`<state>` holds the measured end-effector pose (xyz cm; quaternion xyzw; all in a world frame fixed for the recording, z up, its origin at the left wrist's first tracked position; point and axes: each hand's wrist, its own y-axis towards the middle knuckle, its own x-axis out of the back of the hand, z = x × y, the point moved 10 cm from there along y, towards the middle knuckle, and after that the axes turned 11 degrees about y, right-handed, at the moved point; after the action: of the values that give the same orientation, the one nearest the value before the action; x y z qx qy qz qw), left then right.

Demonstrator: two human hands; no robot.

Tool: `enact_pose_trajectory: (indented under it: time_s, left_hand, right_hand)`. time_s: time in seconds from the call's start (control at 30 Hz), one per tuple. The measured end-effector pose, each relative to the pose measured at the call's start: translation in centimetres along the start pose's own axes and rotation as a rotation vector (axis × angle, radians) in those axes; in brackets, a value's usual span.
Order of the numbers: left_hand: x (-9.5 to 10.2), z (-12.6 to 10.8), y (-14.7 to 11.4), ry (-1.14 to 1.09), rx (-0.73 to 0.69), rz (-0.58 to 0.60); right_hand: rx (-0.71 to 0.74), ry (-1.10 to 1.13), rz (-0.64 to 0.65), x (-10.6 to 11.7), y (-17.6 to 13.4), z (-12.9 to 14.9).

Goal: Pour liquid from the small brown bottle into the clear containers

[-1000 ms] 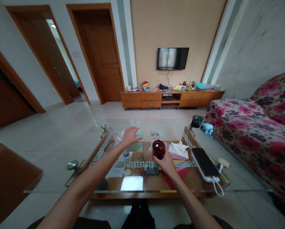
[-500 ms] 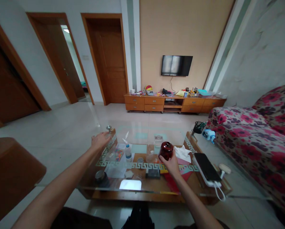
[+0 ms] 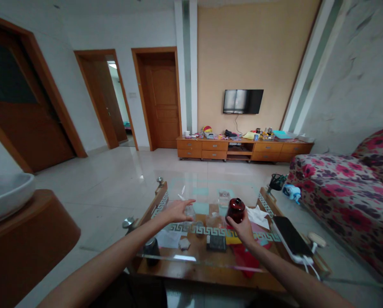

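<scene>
My right hand (image 3: 244,230) is wrapped around a dark red, glossy rounded jar (image 3: 235,210), held above the glass coffee table (image 3: 210,266). My left hand (image 3: 178,210) reaches over the table's left half, thumb and fingers apart, holding nothing. Just behind it a white pointed nozzle tip (image 3: 182,193) shows; the bottle under it is mostly hidden by the hand. White tissues (image 3: 258,216) lie beside the right hand. Beyond the jar sits a clear glass ashtray-like dish (image 3: 224,196).
A black phone (image 3: 290,236) lies on a white cabled block at the right. Near the front left stands a dark cylindrical container (image 3: 151,251). A dark flat box (image 3: 216,243) and red cloth-like sheet (image 3: 246,259) lie in front. A floral sofa (image 3: 345,188) flanks the right.
My left hand has moved right, from the table's far left corner toward the nozzle bottle, now blocking it. My right hand keeps the jar. The camera view has tilted up and shifted left.
</scene>
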<state>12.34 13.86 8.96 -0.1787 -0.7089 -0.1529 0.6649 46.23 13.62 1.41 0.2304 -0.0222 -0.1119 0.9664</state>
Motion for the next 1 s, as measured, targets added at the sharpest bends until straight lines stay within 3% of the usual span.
enact_pose_trajectory:
  time_s: [0.2,0.33,0.5,0.7,0.83,1.0]
  left_hand:
    - [-2.6,-3.4,4.4,-0.093,-0.144,-0.028]
    - [-3.1,-3.7,4.1,-0.15,-0.167,-0.044]
    - [-2.4,-3.7,3.0,-0.097,-0.189,-0.087]
    - [-3.2,-1.2,3.4,0.065,-0.072,-0.082]
    - [-4.9,-0.5,3.9,-0.056,-0.065,-0.072]
    - [-6.4,-1.3,4.2,-0.164,-0.101,-0.034]
  right_hand:
    - [-0.053,0.046,0.133,-2.6,1.5,-1.2]
    - [-0.047,0.047,0.183,-4.3,3.6,-0.4]
    - [-0.018,-0.006,0.325,-6.1,5.2,1.4]
    - [0.146,-0.297,0.445,-6.0,4.9,4.6]
    - [0.183,-0.484,0.517,-5.6,3.7,5.0]
    - [0.259,-0.602,0.565,-5.8,3.0,4.9]
